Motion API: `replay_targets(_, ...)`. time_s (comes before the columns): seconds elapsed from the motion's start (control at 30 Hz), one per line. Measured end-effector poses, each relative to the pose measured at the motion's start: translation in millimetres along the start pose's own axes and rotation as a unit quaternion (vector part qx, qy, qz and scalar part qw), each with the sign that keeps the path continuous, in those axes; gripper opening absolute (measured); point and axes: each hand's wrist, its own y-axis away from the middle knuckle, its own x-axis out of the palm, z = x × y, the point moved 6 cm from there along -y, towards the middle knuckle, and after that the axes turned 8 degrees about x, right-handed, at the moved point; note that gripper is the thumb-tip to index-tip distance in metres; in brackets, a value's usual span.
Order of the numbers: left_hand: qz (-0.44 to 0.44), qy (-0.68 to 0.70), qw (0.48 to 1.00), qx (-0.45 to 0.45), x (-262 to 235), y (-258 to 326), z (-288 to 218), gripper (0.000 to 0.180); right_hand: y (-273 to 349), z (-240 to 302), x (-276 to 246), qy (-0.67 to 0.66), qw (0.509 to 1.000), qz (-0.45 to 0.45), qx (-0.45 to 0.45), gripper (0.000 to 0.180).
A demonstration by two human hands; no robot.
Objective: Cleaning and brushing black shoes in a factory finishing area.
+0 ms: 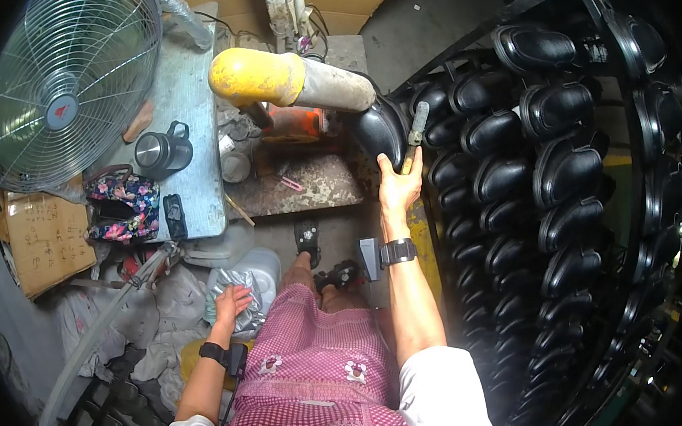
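Observation:
My right hand (399,189) reaches forward, its fingers wrapped round the lower end of a glossy black shoe (381,130). The shoe stands tilted beside the end of a thick grey and yellow pipe (335,86). Just right of it rises a short worn grey rod (418,123) with some yellow below; whether my fingers touch it I cannot tell. My left hand (228,307) hangs low with fingers stretched out and nothing in it. It is over a silvery plastic bag (250,292) in a whitish tub (265,263).
A rack of many black shoes (500,179) fills the right side. At left, a large fan (65,107) stands by a pale table (200,170) with a dark mug (165,151) and a floral bag (127,204). An orange glow (293,123) shows under the pipe. A cardboard box (44,242) lies far left.

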Motion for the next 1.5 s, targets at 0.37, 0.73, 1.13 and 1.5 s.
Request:
replay_targets(0.37,-0.004,-0.005,1.0,-0.009,6.8,-1.8,-8.5,0.044,1.6,16.8,-7.1,0.037,0.997,-0.039,-0.049,0.065)
replay_targets(0.73,0.007,-0.026,1.0,-0.012,19.3,-9.5,-15.2,0.042,0.4,22.3,-16.4,0.032,0.997,-0.034,-0.067,0.062)
replay_targets(1.13,0.015,-0.035,0.999,0.0,25.1,-9.0,-23.8,0.044,1.7,19.9,-15.4,0.037,0.999,-0.021,-0.009,0.06)
replay_targets(1.5,0.195,-0.086,0.969,0.13,146.6,22.0,-112.5,0.041,107.1,-112.0,-105.5,-0.382,0.74,0.114,0.542,0.022)
